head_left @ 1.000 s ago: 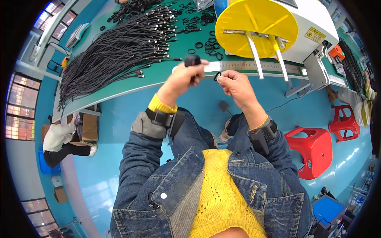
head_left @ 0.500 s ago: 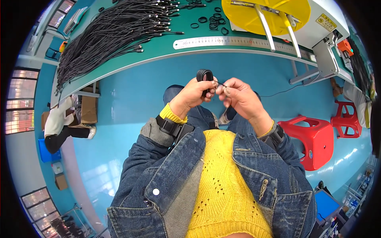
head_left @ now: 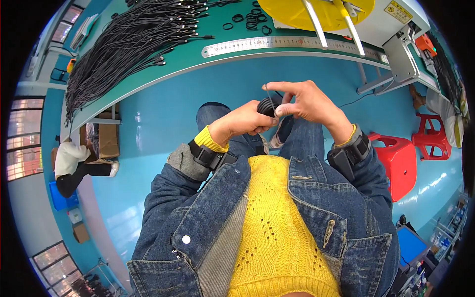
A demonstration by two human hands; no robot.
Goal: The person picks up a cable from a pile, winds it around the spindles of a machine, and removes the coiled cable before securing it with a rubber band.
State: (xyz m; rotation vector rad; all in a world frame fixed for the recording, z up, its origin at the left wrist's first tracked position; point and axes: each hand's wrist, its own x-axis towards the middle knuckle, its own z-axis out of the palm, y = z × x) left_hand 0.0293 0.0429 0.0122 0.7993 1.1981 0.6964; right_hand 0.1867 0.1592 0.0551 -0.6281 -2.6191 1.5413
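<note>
**Two bare hands at a black cable coil, held off the near edge of a green work surface**

We see the left bare hand (head_left: 242, 120) closed around the lower part of a small, round coil of black cable (head_left: 266, 106), its thumb lying along the near side. The right bare hand (head_left: 314, 104) is partly spread, index finger reaching over the coil and thumb at its right side; between them we find a thin black strand (head_left: 268, 93) drawn taut across the coil. We cannot tell whether this strand is a separate band or part of the cable. The coil lies outside the near edge of the flat green tabletop (head_left: 185, 57), over the person's lap and well apart from the surface.

On the surface, toward its left edge, we note a broad spread of black cables with silver connectors (head_left: 128, 39), most ends pointing right. A long, graduated steel ruler (head_left: 292, 41) runs along the near edge. Beyond the ruler, right of the cables, we see loose small black rings (head_left: 253, 19). Farther right stands a white machine housing (head_left: 386, 24), fronted by a round yellow disc (head_left: 284, 15) whose pale rods reach over the ruler. On the glossy blue floor (head_left: 163, 163), right of the person, we observe two red plastic stools (head_left: 401, 166).
</note>
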